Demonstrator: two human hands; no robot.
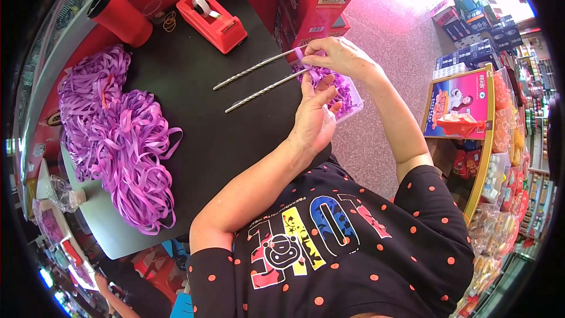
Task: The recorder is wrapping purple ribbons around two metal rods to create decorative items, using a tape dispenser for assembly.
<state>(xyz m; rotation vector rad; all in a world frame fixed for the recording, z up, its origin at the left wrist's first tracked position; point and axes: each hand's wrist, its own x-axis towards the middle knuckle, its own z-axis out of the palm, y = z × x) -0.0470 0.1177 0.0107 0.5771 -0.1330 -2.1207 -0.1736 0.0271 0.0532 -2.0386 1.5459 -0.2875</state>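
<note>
Two long metal drill bits (259,92) stick out side by side over the black table, their spiral ends pointing left. Purple ribbon (299,54) is looped about their right-hand ends. My right hand (341,58) pinches the ribbon there, beside the upper bit. Just below, my left hand (316,111) has its thumb and finger closed on ribbon by the lower bit, with the other fingers curled loosely. Under and behind my hands sits a clear plastic box (353,113) holding many small purple ribbon pieces (348,95). The hands partly hide what supports the bits.
On the black table (200,147), a big heap of purple ribbon (132,153) lies left. A red tape dispenser (212,20), red tumbler (120,15) and rubber bands (169,22) are at the back. Red carton (321,3) stands beyond; a display case (456,106) is right.
</note>
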